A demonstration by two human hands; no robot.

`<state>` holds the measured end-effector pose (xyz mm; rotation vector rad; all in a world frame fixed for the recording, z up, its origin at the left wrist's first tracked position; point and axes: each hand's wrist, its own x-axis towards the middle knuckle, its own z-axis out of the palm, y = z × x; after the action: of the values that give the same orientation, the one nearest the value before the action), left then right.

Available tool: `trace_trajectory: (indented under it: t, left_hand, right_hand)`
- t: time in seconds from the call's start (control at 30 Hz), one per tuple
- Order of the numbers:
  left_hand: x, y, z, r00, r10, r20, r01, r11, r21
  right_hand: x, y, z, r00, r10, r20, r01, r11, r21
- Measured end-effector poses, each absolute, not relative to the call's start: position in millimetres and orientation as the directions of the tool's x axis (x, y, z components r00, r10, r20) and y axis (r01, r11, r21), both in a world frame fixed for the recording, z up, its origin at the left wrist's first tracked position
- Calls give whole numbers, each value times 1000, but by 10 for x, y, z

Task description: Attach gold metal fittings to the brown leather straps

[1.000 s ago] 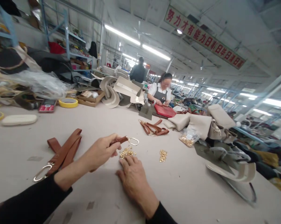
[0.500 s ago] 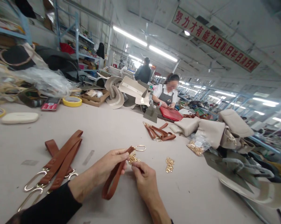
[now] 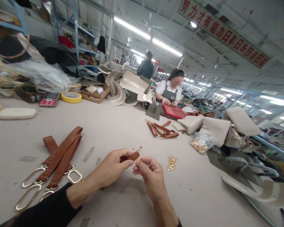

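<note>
My left hand is closed around a brown leather strap, holding its end up above the table. Gold metal hardware shows at the strap's tip. Close against that end, my right hand pinches with thumb and fingers; what lies in the pinch is too small and hidden to name. To the left, several brown leather straps lie crossed in a pile, with large gold oval rings on their ends. A small heap of gold metal fittings sits right of my right hand.
More brown straps with clasps lie farther back. At the right are a clear bag of gold fittings and beige bags. Yellow tape and a cardboard box stand at the back left. A co-worker handles a red bag.
The strap's end has turned in my left hand, and its loop no longer hangs in sight. My right hand has come up against the strap end. The view has shifted slightly.
</note>
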<state>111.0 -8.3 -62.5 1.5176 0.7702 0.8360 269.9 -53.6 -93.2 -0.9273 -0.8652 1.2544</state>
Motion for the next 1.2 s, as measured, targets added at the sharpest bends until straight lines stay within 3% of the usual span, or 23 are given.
trace_trajectory:
  t: [0.3,0.53,0.87,0.97,1.1,1.2]
  left_hand:
    - [1116,-136,-620,615,777,132,-7,-162,987]
    - [1070,-137,-661,603,780,167,107,-287,952]
    - [1109,-127,-799,586,776,232,195,-413,890]
    - [1155,-161,-839,573,800,181,170,-332,928]
    - [1187,-178,-888,564,826,-1,104,-70,992]
    - [1156,-152,-872,535,842,-75,120,12,993]
  right_hand:
    - [2672,-507,-938,100,995,-16,-323,17,-946]
    - [2700,-520,-930,145,988,55,-156,77,-985]
    - [2627,-563,-899,165,974,152,-138,176,-975]
    - [2638,-564,-887,206,962,179,-56,195,-979]
    - [2794,-522,-865,273,942,193,77,178,-981]
    - [3068,-543,-862,378,895,236,301,123,-946]
